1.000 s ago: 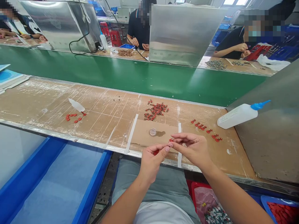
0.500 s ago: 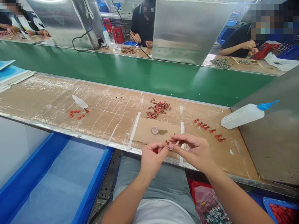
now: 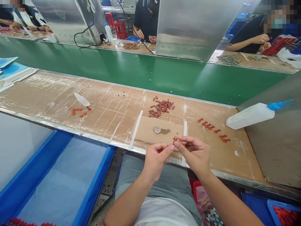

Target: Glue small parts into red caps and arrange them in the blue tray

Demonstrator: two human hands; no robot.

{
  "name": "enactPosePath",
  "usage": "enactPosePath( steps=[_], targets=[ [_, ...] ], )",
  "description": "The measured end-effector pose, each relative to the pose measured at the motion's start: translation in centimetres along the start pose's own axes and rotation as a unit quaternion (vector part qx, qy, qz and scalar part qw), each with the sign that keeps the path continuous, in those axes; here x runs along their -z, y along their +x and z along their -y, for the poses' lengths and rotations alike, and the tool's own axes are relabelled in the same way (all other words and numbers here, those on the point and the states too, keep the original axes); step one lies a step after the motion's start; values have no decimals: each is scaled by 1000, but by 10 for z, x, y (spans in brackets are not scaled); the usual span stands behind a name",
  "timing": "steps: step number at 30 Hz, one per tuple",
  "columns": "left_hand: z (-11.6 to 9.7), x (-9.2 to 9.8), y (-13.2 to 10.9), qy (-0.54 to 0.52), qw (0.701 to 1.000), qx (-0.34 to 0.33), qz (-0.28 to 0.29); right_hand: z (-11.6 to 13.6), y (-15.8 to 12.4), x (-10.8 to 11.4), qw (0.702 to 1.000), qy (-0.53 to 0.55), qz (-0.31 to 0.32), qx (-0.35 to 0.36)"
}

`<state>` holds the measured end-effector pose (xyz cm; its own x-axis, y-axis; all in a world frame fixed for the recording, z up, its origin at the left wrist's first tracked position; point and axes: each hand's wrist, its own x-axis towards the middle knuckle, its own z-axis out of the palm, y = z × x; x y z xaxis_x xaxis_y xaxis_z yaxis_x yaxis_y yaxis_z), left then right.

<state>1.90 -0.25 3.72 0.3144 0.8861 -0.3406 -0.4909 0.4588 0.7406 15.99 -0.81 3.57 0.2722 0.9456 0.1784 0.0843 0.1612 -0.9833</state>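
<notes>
A small red figure-like piece (image 3: 175, 140) stands up between the fingertips at the front edge of the bench. My left hand (image 3: 157, 159) is closed, its thumb and forefinger at the lower left of the piece. Tucked in the curled fingers of that hand is another bit of red (image 3: 160, 150), mostly hidden. My right hand (image 3: 197, 153) pinches the same piece from the right. Just beyond the hands, a small round clear cup (image 3: 157, 129) rests on a cardboard sheet (image 3: 144, 130) beside a dark wet patch. Behind it lies a pile of small red and dark pieces (image 3: 162, 107).
Several red pieces on round bases (image 3: 211, 127) form a row on the right, near a white bottle with blue nozzle (image 3: 251, 116). Red discs (image 3: 81, 115) and a white squeeze tube (image 3: 81, 99) lie left. A blue bin (image 3: 94, 185) is below left. Co-workers sit across the green strip (image 3: 131, 69).
The right fingers, spread above the small piece before, have closed on it. The piece is now raised upright between both hands. The view has shifted slightly.
</notes>
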Motion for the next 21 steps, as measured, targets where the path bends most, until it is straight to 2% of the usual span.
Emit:
enactPosePath(
  steps=[8,21],
  targets=[
    [4,-3,-2,-30,999,5,-10,1,-7,-1,999,-3,4,33],
    [3,-5,-4,-43,999,1,-15,-1,-10,-3,999,18,11,38]
  ],
)
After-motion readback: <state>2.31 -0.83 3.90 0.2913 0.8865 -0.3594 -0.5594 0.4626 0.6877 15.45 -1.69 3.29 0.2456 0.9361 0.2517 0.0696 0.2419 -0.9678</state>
